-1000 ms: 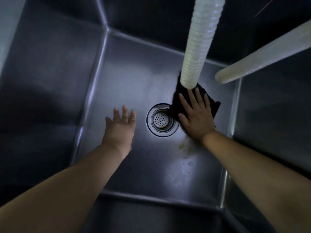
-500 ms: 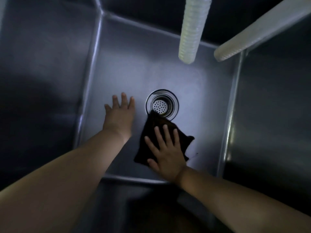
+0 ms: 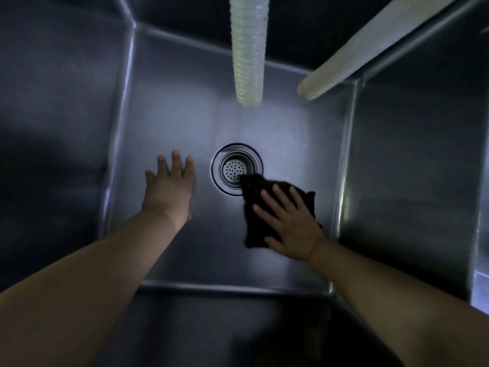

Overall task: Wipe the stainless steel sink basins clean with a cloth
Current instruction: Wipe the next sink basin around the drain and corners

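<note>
The right hand [image 3: 289,225] lies flat with its fingers spread and straight, its grip wide apart, palm pressing a dark cloth [image 3: 267,207] onto the floor of the sink basin [image 3: 185,260]; nothing is pinched, the cloth is simply pinned under the palm and fingers. The cloth sits right of centre on the basin floor, towards the right wall, and its far left corner overlaps the edge of the drain strainer [image 3: 236,168], which lies at about the middle of the floor. The left hand [image 3: 169,188] is also open, fingers extended and a little apart, planted palm down on bare steel to the left of the drain, holding nothing. The basin holds only the cloth and the strainer. Both bare forearms reach down from the near edge, the left from the near left corner, the right from the near right. Two pale ribbed hoses hang above: one hose [image 3: 248,49] comes down from the far edge, the other hose [image 3: 370,46] slants in from the far right corner.
</note>
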Available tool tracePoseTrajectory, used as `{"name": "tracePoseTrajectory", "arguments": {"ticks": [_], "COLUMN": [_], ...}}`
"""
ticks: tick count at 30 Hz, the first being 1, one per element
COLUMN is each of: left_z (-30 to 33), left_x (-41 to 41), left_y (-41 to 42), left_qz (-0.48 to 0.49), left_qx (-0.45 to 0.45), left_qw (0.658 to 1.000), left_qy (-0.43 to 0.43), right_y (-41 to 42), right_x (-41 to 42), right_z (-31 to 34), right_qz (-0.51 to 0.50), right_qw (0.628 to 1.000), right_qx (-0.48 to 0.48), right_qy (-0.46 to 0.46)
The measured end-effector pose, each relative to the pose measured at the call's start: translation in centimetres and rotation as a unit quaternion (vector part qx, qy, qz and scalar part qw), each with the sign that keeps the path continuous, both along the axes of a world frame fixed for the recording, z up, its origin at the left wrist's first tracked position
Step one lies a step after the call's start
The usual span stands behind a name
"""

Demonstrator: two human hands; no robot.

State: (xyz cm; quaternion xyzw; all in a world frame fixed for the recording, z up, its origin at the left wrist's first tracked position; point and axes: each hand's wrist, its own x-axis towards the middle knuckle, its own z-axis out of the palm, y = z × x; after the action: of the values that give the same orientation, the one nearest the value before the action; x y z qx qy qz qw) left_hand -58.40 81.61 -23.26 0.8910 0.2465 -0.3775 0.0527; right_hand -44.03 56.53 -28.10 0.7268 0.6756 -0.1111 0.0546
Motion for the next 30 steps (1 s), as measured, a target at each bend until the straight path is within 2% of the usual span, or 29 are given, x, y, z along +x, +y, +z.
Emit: {"name": "tracePoseTrajectory", "arguments": {"ticks": [5,10,15,19,24,28,30], "left_z": [-0.1,-0.4,-0.4,-0.2,0.0,0.4,0.6], "left_x": [0.0,0.2,0.3,0.2,0.0,0.0,-0.2], "left_y": [-0.1,-0.1,0.0,0.1,0.0,0.1,0.2], "left_qz": [-0.004,-0.008,-0.006,-0.001,0.001,-0.006,-0.008], "left_qx": [0.005,0.01,0.003,-0.005,-0.009,-0.016,-0.02], "left_qw": [1.0,1.0,1.0,1.0,1.0,1.0,1.0], "left_qy": [0.008,0.016,0.02,0.015,0.003,-0.009,-0.003], "right_y": [5.7,11.6,12.0,8.5,3.7,2.3,3.3], "right_x": [7.0,14.3,17.1,14.0,6.2,-1.6,-5.1], "right_z": [0.3,0.1,-0.8,-0.7,0.0,-0.1,-0.2], "right_qz": [-0.131,-0.265,-0.372,-0.414,-0.445,-0.541,-0.614], "right_qw": [0.991,0.962,0.926,0.907,0.894,0.84,0.789], "right_qx": [-0.015,-0.011,-0.003,0.006,-0.002,0.0,-0.012], "right_qy": [-0.034,-0.066,-0.069,-0.074,-0.052,-0.043,-0.031]}}
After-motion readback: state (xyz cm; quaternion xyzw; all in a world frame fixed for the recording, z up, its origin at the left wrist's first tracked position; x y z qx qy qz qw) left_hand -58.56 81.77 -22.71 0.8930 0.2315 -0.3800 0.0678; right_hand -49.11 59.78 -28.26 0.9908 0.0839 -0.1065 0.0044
